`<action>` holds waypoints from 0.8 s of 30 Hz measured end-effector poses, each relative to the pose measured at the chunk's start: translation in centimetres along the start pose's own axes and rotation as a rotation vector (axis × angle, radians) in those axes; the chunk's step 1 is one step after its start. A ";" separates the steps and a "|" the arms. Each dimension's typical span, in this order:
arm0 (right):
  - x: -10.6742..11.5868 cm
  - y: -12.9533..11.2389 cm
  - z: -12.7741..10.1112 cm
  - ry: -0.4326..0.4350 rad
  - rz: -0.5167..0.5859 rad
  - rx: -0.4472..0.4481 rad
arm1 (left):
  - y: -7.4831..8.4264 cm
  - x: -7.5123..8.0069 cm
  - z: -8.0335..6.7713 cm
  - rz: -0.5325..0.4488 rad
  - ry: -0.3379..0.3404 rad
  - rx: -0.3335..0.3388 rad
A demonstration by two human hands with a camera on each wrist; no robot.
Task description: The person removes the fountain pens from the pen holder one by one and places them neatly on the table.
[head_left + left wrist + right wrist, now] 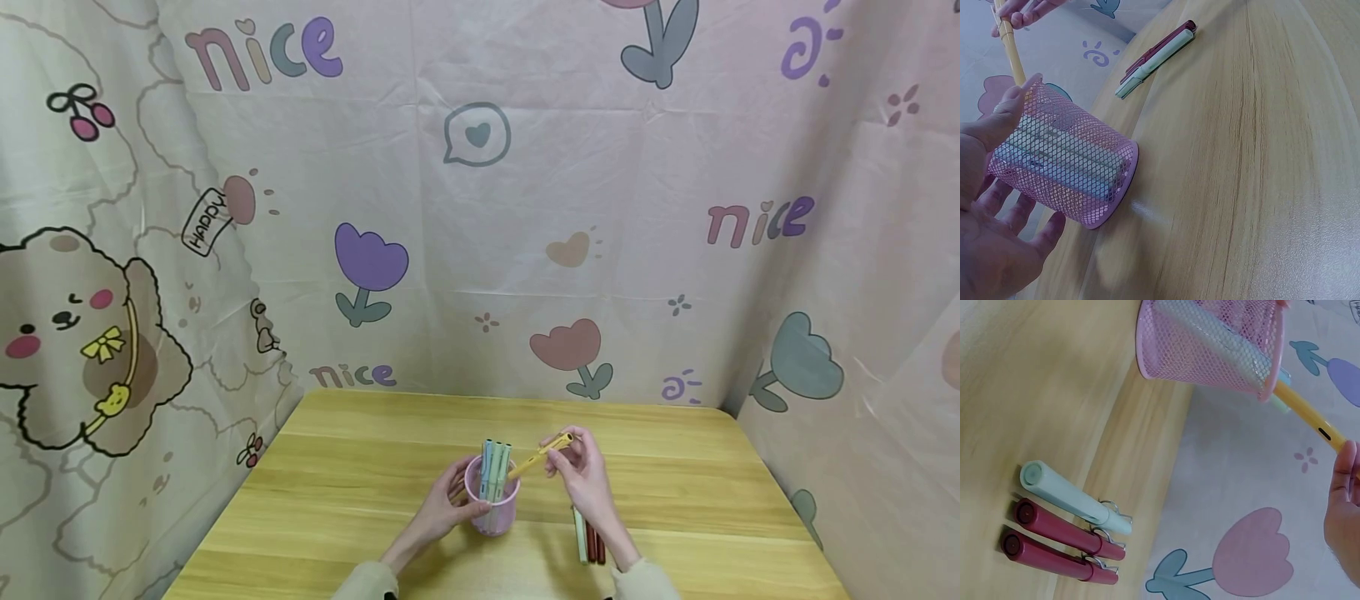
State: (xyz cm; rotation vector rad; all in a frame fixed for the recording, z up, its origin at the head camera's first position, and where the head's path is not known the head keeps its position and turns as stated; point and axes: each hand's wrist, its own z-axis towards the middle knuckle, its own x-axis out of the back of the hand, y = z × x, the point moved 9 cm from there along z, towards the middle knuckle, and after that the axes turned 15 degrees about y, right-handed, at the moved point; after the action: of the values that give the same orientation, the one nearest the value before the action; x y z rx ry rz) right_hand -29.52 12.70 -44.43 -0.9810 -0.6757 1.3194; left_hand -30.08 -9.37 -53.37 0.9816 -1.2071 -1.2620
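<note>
A pink mesh pen holder (pixel 495 518) stands upright on the table with several pens in it, pale green ones (pixel 501 467) and a blue one (pixel 486 463). My left hand (pixel 446 505) grips the holder from the left, thumb at the near rim and fingers round the far side. My right hand (pixel 582 472) pinches a yellow pen (pixel 534 460) near its upper end. Tilted, the pen has its lower end at the holder's rim (pixel 1275 369). Beneath my right wrist, a mint green pen (pixel 1066 490) and two dark red pens (pixel 1060 528) lie side by side on the table.
The wooden table (pixel 360 450) reaches back to a patterned cloth (pixel 480 250) that hangs behind it and along both sides. The three loose pens lie to the right of the holder, towards the front.
</note>
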 end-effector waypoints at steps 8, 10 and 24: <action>1.0 0.0 0.2 0.045 0.015 -0.061 | 0.1 0.0 0.0 -0.009 0.001 -0.002; 1.4 0.3 0.2 0.054 0.021 -0.092 | 0.1 0.0 0.0 -0.007 0.001 -0.004; 4.4 2.1 0.5 0.118 0.071 -0.227 | 0.1 0.0 -0.1 -0.004 -0.008 -0.001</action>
State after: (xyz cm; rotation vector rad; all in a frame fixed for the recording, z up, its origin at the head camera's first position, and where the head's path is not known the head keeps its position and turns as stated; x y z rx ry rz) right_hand -30.21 17.03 -46.60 -1.2663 -0.7164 1.2538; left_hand -30.01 -9.33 -53.27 0.9796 -1.2115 -1.2711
